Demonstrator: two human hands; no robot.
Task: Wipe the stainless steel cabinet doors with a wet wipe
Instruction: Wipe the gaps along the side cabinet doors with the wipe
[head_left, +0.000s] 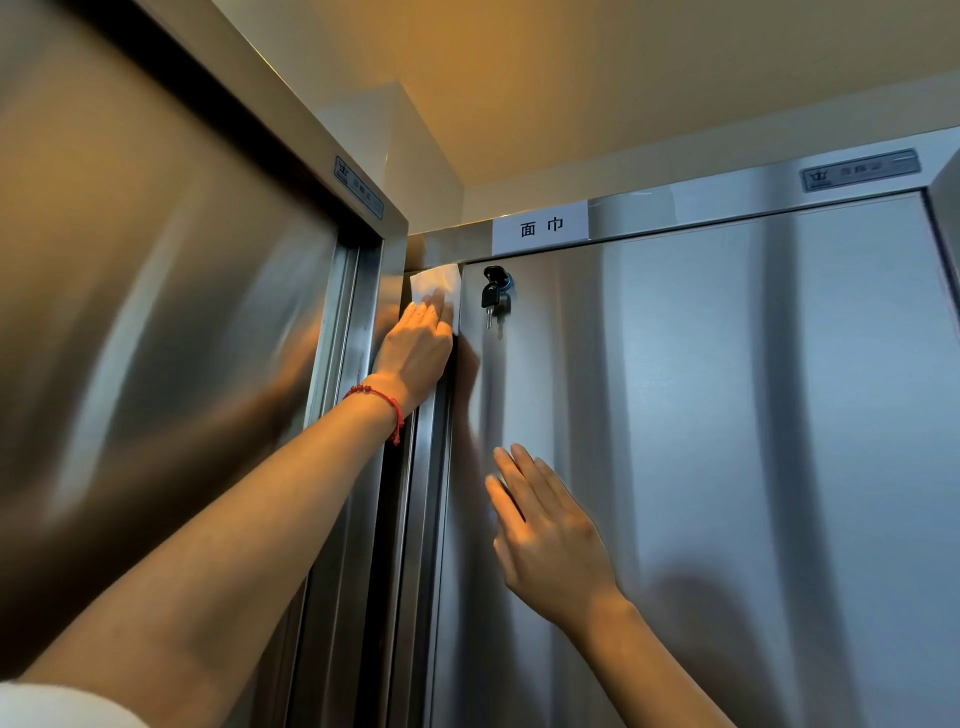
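Here, wet wipe (436, 288) flat, upright, under left hand (415, 348), cabinet door (727, 415) edge.

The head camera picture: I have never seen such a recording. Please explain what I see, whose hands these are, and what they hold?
There is no machine here. A person wears a camera on the head, so you look along their own arms. They face a steel cabinet door in a corner. The left hand, with a red bracelet on the wrist, presses a white wet wipe with straight fingers against the frame beside the door's upper left corner. The right hand is open and lies flat on the door, holding nothing. A key hangs in the lock. A white label sits above the door.
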